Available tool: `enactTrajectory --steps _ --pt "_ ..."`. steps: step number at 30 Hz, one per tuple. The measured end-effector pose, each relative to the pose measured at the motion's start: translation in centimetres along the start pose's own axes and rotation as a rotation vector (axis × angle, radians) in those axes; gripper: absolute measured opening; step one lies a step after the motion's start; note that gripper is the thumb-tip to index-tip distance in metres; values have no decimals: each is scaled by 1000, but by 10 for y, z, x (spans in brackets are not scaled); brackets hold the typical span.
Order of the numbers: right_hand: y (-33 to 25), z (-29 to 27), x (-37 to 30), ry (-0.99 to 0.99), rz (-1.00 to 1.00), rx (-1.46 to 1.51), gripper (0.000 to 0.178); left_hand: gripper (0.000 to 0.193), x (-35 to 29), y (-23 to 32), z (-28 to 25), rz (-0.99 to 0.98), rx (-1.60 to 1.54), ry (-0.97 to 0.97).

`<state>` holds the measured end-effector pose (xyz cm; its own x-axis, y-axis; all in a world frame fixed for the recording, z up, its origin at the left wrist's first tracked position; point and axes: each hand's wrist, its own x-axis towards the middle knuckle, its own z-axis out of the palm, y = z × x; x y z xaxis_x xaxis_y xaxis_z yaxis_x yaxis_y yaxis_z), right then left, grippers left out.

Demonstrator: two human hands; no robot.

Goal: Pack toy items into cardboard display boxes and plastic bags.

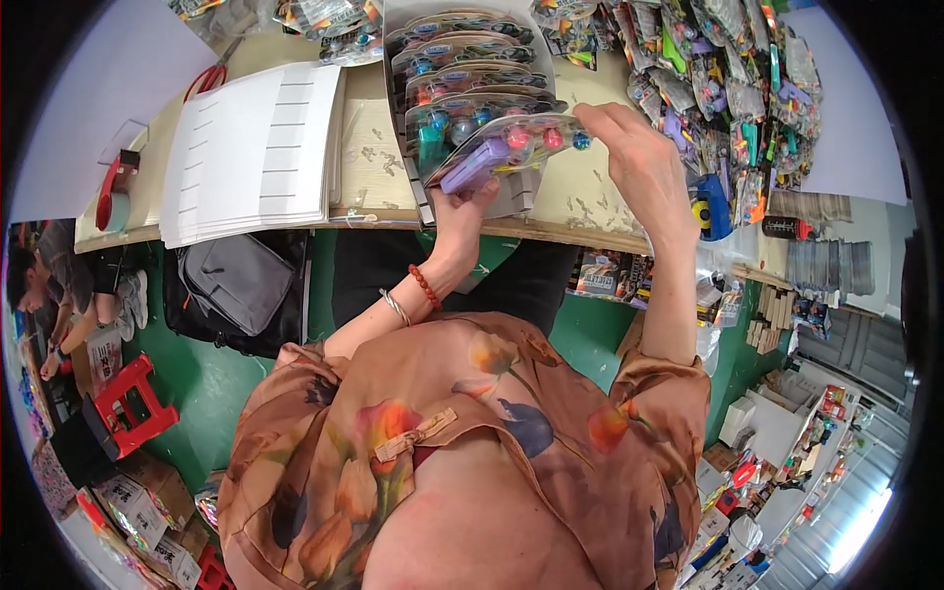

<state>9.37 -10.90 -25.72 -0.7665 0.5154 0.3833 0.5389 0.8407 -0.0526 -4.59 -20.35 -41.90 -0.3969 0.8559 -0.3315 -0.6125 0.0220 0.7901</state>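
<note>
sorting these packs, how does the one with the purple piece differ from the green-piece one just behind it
The purple-piece pack shows pinkish-red balls and one blue; the green-piece pack shows blue and dark ones.
The purple-piece pack slants, held by the left hand, and juts past the right side of the box; the green-piece pack stands in the box's row.
Both have one larger coloured piece beside small balls.

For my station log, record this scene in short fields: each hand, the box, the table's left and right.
Left hand: gripping the lower edge of a carded pack with a purple piece
Right hand: fingertips at the pack's right end
Box: holds a row of similar packs
Table left: lined paper sheets, red-handled scissors, red tape dispenser
Table right: heap of packs
</note>
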Motion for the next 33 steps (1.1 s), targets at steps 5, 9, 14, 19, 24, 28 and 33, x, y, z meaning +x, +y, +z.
enactTrajectory --steps 5,9,14,19,24,28,33 --pt "-2 13 5 -38 81 -46 41 36 -8 3 -2 -114 -241 19" --pt "-7 14 5 -27 70 -24 40 44 -19 10 1 -82 -328 71" --pt "-17 19 -9 -39 38 -64 40 53 -11 9 -3 -154 -318 106" --pt "-28 21 -16 -44 -12 -86 39 47 -3 1 -1 -166 -318 146" --pt "-10 18 -9 -30 -95 -71 36 44 -5 0 4 -199 -332 154" --pt "-17 18 -1 -54 -126 -76 35 26 -7 0 4 -209 -385 243" --pt "-16 25 1 -60 -42 -32 44 22 -10 7 4 -246 -376 193"
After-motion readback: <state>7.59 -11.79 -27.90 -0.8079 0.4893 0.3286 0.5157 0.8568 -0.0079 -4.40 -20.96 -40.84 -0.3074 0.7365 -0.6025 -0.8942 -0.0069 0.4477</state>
